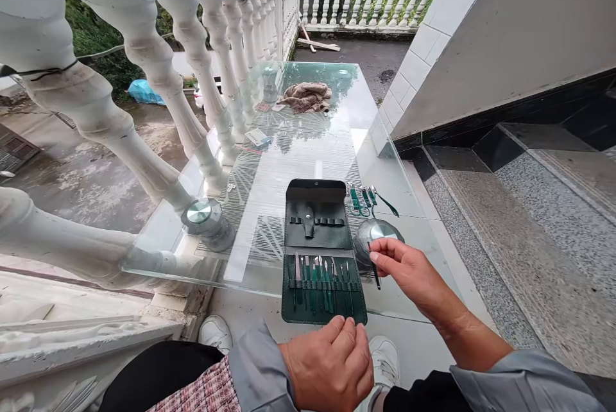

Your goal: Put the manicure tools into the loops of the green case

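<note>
A dark green manicure case (316,242) lies unfolded at the near edge of the glass table. Its lower half carries a row of slim green-handled manicure tools (325,287) under a loop strip; the upper half has bare loops and a snap strap. Between thumb and fingertips, my right hand (409,271) pinches a thin dark stick-like tool (375,267), just right of the case. My left hand (330,360) is closed with fingers curled by the case's bottom edge; anything inside it is hidden. Several nail clippers and small scissors (363,199) lie right of the case.
The glass table (308,149) stands on round metal-capped supports (206,216). A crumpled brown cloth (308,97) and a small white-and-blue packet (257,137) sit farther back. A white balustrade (183,72) runs along the left, and stone steps (520,206) rise at the right.
</note>
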A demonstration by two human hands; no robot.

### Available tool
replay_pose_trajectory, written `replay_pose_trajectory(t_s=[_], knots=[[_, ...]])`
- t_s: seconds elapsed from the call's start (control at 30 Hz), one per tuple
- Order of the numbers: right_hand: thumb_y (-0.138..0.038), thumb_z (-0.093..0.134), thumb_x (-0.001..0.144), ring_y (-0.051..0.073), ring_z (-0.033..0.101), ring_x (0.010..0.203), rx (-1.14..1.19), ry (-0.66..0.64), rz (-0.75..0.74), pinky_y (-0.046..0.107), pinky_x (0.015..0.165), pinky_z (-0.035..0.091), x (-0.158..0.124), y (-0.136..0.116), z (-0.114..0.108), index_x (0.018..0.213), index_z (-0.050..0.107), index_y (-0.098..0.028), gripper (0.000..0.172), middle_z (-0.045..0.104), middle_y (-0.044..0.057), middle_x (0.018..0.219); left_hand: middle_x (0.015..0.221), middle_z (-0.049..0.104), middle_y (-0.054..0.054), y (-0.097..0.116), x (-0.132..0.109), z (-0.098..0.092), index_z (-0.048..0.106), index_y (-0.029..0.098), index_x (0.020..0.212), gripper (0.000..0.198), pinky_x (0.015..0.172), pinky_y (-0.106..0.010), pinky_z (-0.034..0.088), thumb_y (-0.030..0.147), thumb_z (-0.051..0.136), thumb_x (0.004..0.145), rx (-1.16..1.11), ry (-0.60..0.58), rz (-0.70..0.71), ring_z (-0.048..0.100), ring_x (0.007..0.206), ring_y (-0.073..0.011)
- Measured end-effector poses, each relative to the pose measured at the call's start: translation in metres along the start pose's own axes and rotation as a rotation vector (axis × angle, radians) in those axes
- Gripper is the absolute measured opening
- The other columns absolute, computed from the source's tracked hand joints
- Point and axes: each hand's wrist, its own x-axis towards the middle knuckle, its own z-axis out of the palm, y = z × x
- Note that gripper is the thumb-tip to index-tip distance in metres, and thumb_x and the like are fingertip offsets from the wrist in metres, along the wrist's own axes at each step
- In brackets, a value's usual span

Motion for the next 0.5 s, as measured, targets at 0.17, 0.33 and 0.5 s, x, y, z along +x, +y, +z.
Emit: replay_pose_trajectory(t_s=[0.17,0.33,0.5], knots=[[-0.039,0.066,0.061,0.01,0.05,0.057,0.186,0.011,0.06,0.026,0.056,0.045,-0.003,0.001,0.01,0.075,0.057,-0.017,0.028,0.055,-0.003,0.064,0.097,0.07,-0.016,-0.002,0.001,0.0,0.068,0.007,0.091,0.027,0.072,-0.036,0.054,0.018,0.044,0.084,0.01,-0.014,0.013,0.066,0.086,-0.0253],[-0.038,0.066,0.065,0.009,0.052,0.056,0.237,0.032,0.062,0.024,0.054,0.046,-0.001,0.001,0.018,0.078,0.056,-0.017,0.026,0.055,-0.003,0.062,0.104,0.068,-0.017,-0.002,-0.001,0.003,0.067,0.007,0.096,0.028,0.081,-0.039,0.052,0.019,0.044,0.086,0.008,-0.037,0.039,0.064,0.095,-0.0268],[-0.036,0.064,0.065,0.008,0.051,0.05,0.237,0.038,0.114,0.022,0.05,0.046,0.004,-0.005,0.023,0.076,0.054,-0.018,0.024,0.054,-0.005,0.053,0.105,0.067,-0.019,0.001,-0.002,0.008,0.066,0.006,0.094,0.026,0.081,-0.04,0.052,0.019,0.045,0.085,0.013,-0.052,0.025,0.065,0.093,-0.027]])
